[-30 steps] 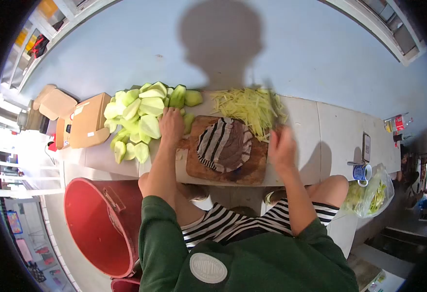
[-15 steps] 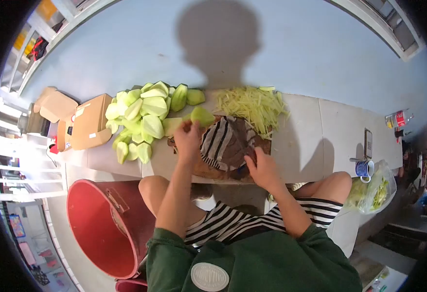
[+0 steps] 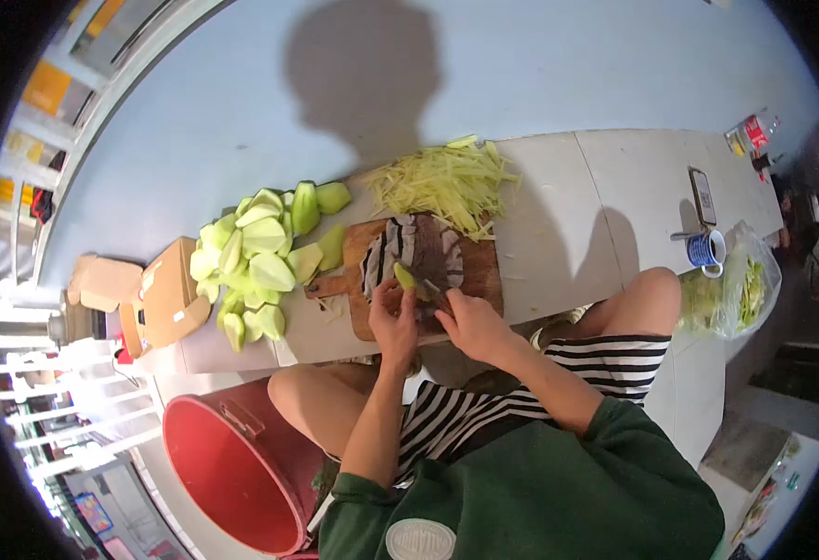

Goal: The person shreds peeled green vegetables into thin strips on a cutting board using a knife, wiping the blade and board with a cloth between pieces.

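Observation:
My left hand (image 3: 394, 315) has its fingers closed around a pale green fruit piece (image 3: 404, 276), which looks like green mango. My right hand (image 3: 475, 325) is closed on a small knife (image 3: 432, 288), its blade close to the fruit piece. Both hands are over a wooden cutting board (image 3: 484, 271), on which lies a crumpled, partly striped cloth (image 3: 391, 247). Thin pale green strips (image 3: 442, 187) are heaped behind the board. To the left is a pile of peeled fruit pieces (image 3: 268, 266).
Left of the pile sits an open cardboard box (image 3: 172, 294). A red bucket (image 3: 232, 476) stands below the tiled surface. Farther right are a phone (image 3: 701, 196), a blue-and-white mug (image 3: 705, 250), a plastic bag with green contents (image 3: 741, 294) and a bottle (image 3: 751, 133).
My left hand has moved from beside the pile to in front of the cloth, near my right hand, and now holds a fruit piece upright. The camera view has tilted.

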Demonstrator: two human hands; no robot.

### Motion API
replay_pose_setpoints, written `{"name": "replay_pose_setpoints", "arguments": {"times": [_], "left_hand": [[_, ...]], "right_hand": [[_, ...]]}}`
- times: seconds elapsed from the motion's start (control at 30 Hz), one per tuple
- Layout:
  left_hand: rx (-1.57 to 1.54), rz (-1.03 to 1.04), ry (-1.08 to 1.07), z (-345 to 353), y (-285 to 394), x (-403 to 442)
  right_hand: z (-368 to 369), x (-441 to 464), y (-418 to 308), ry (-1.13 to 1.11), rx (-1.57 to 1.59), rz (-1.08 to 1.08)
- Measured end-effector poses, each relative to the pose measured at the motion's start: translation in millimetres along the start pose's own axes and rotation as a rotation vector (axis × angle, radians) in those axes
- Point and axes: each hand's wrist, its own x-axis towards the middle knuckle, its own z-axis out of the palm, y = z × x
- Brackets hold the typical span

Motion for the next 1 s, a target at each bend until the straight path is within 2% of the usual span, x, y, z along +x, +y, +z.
{"name": "replay_pose_setpoints", "arguments": {"times": [0.1, 0.17, 0.23, 0.27, 0.33, 0.43, 0.5, 0.57, 0.63, 0.73, 0.87, 0.93, 1.0], "left_hand": [[0.163, 0.109, -0.045, -4, -6, 3], [0.105, 0.146, -0.030, -1, -21, 6], [0.145, 0.320, 0.000, -2, -33, 16], [0.146, 0.317, -0.009, -5, -39, 21], [0.390, 0.566, -0.104, -13, -49, 32], [0.409, 0.637, -0.122, -15, -56, 43], [0.395, 0.596, -0.156, -15, -61, 43], [0.409, 0.660, -0.160, -17, -69, 47], [0.362, 0.656, -0.159, -15, -76, 50], [0.291, 0.613, -0.186, -16, -83, 49], [0.295, 0.586, -0.220, -20, -89, 48], [0.288, 0.580, -0.229, -20, -89, 49], [0.297, 0.569, -0.239, -21, -86, 49]], "right_hand": [[5, -1, 7, 0.008, 0.016, -0.034], [6, 0, 9, -0.006, 0.038, -0.025], [2, 1, 7, -0.041, 0.027, 0.002], [0, 2, 7, -0.038, 0.030, 0.010], [-3, 1, 5, -0.072, 0.014, 0.032], [-9, 3, 1, -0.120, -0.058, 0.046], [-12, 1, -5, -0.128, -0.062, 0.079], [-17, -5, -17, -0.140, -0.062, 0.110], [-27, -14, -34, -0.103, -0.169, 0.069], [-39, -24, -51, -0.108, -0.168, 0.059], [-47, -22, -57, -0.103, -0.145, 0.066], [-53, -18, -60, -0.231, -0.168, 0.133], [-49, -19, -56, -0.183, -0.168, 0.109]]}}
